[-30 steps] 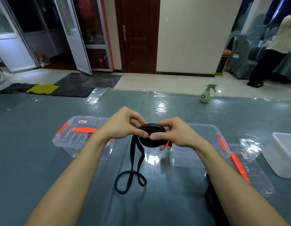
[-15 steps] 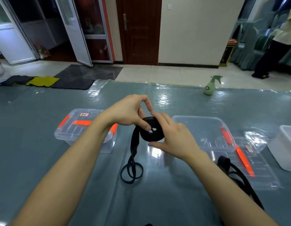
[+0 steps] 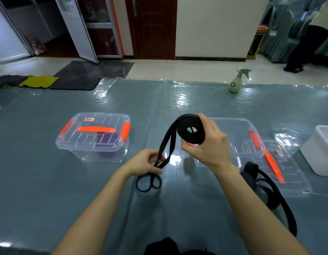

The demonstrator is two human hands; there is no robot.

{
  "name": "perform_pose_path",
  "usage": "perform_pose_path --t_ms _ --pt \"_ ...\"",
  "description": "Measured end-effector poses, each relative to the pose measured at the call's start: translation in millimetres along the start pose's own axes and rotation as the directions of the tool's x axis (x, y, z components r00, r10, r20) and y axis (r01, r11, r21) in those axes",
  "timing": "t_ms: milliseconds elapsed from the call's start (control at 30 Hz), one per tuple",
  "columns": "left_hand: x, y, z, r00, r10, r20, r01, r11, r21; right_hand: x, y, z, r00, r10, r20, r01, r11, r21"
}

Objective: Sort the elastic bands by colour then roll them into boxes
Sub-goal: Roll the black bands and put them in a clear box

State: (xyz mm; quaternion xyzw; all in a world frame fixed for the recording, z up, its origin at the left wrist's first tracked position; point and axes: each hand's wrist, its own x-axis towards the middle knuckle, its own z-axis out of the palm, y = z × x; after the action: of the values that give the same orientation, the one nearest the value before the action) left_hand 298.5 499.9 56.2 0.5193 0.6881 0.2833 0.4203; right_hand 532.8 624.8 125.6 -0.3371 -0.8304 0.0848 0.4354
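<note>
**Rolling a black band, tail fed from below**

Head view: I have my right hand (image 3: 208,144) raised over the table, fingers and thumb curled closed around the coil (image 3: 190,130) of the black elastic band, gripping it by its edges so the wound turns cannot spring loose. I keep the coil face-on to me so I can see that the layers sit flush around the open centre.

My left hand (image 3: 145,162) is lower and nearer to me, its fingertips pinched shut on the loose tail (image 3: 164,144) that runs down from the coil. Holding it there keeps the doubled strap flat and lightly taut, which I judge is what makes the next turn lie tight. Below my fingers the end of the tail (image 3: 148,182) curls in loops on the table cover (image 3: 31,181).

Just behind my right hand the open clear box (image 3: 238,137) waits, its lid (image 3: 280,168) lying beside it with the orange handle up; I take that to be where this roll belongs. The closed box (image 3: 93,137) to the left holds something purple, so it looks set aside for another colour. More black bands (image 3: 273,192) lie by my right forearm, not yet rolled. A white tub (image 3: 319,151) sits at the far right edge.
</note>
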Motion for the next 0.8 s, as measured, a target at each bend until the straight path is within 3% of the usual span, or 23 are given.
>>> perform_pose_path --t_ms 133,267,333,400,600,633,667,700,733,767,800 --pt "2.7 -37.3 36.9 0.997 -0.072 -0.033 0.072 0.997 -0.019 -3.4 6.1 -1.1 0.996 0.072 0.046 -0.073 0.997 0.019" --pt "5.8 -55.9 47.9 0.928 -0.082 -0.364 0.122 0.988 0.089 -12.9 7.4 -0.3 0.986 0.161 0.029 -0.163 0.984 0.072" --pt "2.4 -53.0 36.5 0.825 -0.139 -0.548 0.083 0.989 -0.125 -12.6 11.6 -5.1 0.978 0.209 0.012 -0.209 0.974 0.083" --pt "-5.9 -43.7 12.9 0.656 -0.199 -0.728 -0.024 0.959 -0.284 -9.2 16.1 -11.1 0.977 0.212 0.009 -0.212 0.974 0.079" --pt "-31.2 -0.5 -51.7 0.298 -0.022 -0.954 -0.048 0.998 -0.038 6.9 7.0 -27.7 0.988 0.133 -0.08 -0.125 0.988 0.095" --pt "-32.9 8.3 -57.7 0.289 -0.012 -0.957 -0.088 0.995 -0.039 10.6 4.8 -31.2 0.989 0.114 -0.095 -0.105 0.99 0.096" --pt "-34.1 16.2 -62.3 0.331 -0.012 -0.943 -0.103 0.993 -0.049 14.5 2.6 -34.8 0.99 0.093 -0.107 -0.083 0.992 0.097" --pt "-33.6 19.1 -67.1 0.43 0.002 -0.903 -0.061 0.998 -0.027 18.7 0.5 -38.7 0.991 0.067 -0.114 -0.056 0.994 0.097" --pt "-32.8 21.9 -70.5 0.564 0.006 -0.825 0.084 0.994 0.065 23.3 -1.5 -42.6 0.993 0.038 -0.113 -0.027 0.995 0.096" --pt "-33.4 25.2 -69.8 0.707 -0.012 -0.708 0.258 0.936 0.241 27.8 -3.7 -46.4 0.995 0.008 -0.104 0.002 0.995 0.096" --pt "-33.8 30.1 -66.2 0.819 -0.058 -0.571 0.34 0.851 0.4 32.0 -6.1 -49.4 0.996 -0.023 -0.091 0.031 0.996 0.089"
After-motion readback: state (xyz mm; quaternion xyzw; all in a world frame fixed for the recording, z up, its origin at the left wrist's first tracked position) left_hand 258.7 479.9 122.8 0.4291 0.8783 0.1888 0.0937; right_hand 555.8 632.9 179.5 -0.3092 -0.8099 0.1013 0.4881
